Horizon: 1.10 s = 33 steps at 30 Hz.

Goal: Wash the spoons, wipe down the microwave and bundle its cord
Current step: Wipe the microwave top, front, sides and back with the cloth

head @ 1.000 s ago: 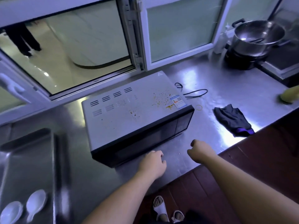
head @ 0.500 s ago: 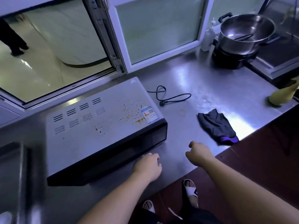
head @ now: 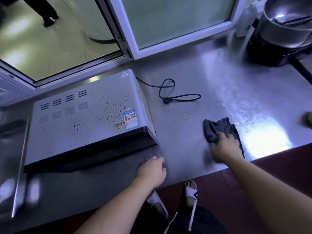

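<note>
The silver microwave (head: 84,122) sits on the steel counter (head: 219,85), with orange-brown splatter (head: 114,110) on its top near a sticker. Its black cord (head: 179,96) lies in loose loops to the right, plug end on the counter. A dark grey cloth (head: 217,127) lies right of the cord. My right hand (head: 225,146) lies on the cloth's near part, fingers spread over it. My left hand (head: 152,171) rests on the counter by the microwave's front right corner, fingers curled, holding nothing. Two blurred white spoons (head: 7,190) lie in the sink at far left.
A yellow rubber band (head: 186,116) lies between cord and cloth. A steel pot (head: 287,27) on a black burner stands at the back right, beside a white bottle (head: 243,19). A yellow object (head: 309,118) shows at the right edge. Windows run behind the counter.
My right hand has moved right and forward from the counter's front edge onto the cloth. The view has swung right and closer. My left hand stays by the microwave's front.
</note>
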Motion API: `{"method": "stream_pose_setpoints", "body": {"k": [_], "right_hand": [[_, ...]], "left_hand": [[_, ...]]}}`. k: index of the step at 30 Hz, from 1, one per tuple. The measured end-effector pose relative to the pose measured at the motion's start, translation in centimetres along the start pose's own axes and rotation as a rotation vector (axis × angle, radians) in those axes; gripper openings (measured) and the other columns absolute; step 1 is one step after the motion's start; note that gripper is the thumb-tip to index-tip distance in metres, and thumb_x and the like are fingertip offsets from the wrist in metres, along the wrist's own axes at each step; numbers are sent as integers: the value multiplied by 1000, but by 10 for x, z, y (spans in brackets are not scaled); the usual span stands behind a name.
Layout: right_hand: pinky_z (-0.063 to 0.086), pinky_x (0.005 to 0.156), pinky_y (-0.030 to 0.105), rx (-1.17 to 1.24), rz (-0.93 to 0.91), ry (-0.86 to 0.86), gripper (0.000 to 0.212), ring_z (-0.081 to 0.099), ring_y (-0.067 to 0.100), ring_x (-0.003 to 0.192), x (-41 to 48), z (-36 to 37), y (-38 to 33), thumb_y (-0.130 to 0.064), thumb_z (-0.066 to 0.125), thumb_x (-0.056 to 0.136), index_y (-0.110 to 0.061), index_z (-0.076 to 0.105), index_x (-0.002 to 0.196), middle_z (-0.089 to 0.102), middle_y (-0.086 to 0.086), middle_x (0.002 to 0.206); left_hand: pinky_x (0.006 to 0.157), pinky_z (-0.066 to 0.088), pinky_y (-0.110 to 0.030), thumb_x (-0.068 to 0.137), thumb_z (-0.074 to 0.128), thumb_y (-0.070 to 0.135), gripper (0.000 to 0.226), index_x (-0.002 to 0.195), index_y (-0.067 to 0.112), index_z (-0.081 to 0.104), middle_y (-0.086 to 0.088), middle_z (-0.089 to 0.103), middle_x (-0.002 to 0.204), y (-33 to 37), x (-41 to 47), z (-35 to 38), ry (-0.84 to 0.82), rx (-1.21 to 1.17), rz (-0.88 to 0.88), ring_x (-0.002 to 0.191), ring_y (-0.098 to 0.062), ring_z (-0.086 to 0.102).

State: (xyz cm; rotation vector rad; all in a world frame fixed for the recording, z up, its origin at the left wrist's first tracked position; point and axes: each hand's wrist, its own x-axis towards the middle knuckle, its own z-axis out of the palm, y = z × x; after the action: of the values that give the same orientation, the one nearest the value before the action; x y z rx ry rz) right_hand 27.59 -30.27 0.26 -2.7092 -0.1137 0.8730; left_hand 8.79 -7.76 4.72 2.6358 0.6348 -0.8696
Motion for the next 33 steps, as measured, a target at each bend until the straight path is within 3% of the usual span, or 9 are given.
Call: {"method": "stream_pose_setpoints", "body": {"k": [7,11,14,20,23,27,31,33], "right_hand": [[35,111,56,-77,-52,-113,69,16,36,149,27,22,17,-44,51,96,-33,21,157,12,2,169],[45,92,53,-202,-94,3,51,31,40,129,25,32,24,-17,42,97,-26,35,147,33,11,149],[47,85,53,-220,-92,-5,51,36,42,122,25,29,22,-5,34,95,-21,39,143,40,16,135],[48,84,51,-182,-105,-49,28,47,42,107,25,17,18,-4,37,90,-14,41,116,47,21,115],[49,76,43,-125,-138,-71,36,52,37,89,23,8,13,-10,51,88,-6,46,123,58,22,107],[43,72,38,-9,-131,-122,50,58,36,94,8,-8,-10,-13,55,93,-8,44,141,65,20,114],[52,75,41,189,-182,-82,19,60,31,82,-11,-35,-53,-13,52,90,-11,55,110,67,11,92],[49,68,38,284,-228,-60,12,62,26,77,-23,-50,-82,-13,51,90,-14,55,101,67,10,89]], "left_hand": [[99,49,-39,99,49,39,36,132,31,57,4,59,132,8,0,4,-17,-31,-71,122,-26,56],[98,50,-39,98,49,39,37,133,33,56,6,59,131,5,-5,4,-2,-59,-106,120,-25,57],[98,50,-39,97,49,39,37,133,33,56,6,59,131,1,-11,2,11,-73,-117,119,-24,59],[99,49,-39,99,48,36,35,133,31,56,4,60,132,-9,-24,-12,52,-20,-94,122,-26,55],[99,49,-38,99,48,36,36,134,30,56,3,60,132,-16,-30,-23,97,-19,-84,124,-25,55],[96,50,-35,99,49,36,37,135,31,56,5,59,133,-23,-40,-31,163,-95,-90,124,-21,58],[97,51,-36,99,49,38,36,135,33,56,7,59,133,-26,-55,-38,222,-141,-86,124,-20,57],[96,51,-36,99,49,38,35,132,33,57,9,60,130,-30,-61,-43,267,-139,-70,123,-19,56]]}}
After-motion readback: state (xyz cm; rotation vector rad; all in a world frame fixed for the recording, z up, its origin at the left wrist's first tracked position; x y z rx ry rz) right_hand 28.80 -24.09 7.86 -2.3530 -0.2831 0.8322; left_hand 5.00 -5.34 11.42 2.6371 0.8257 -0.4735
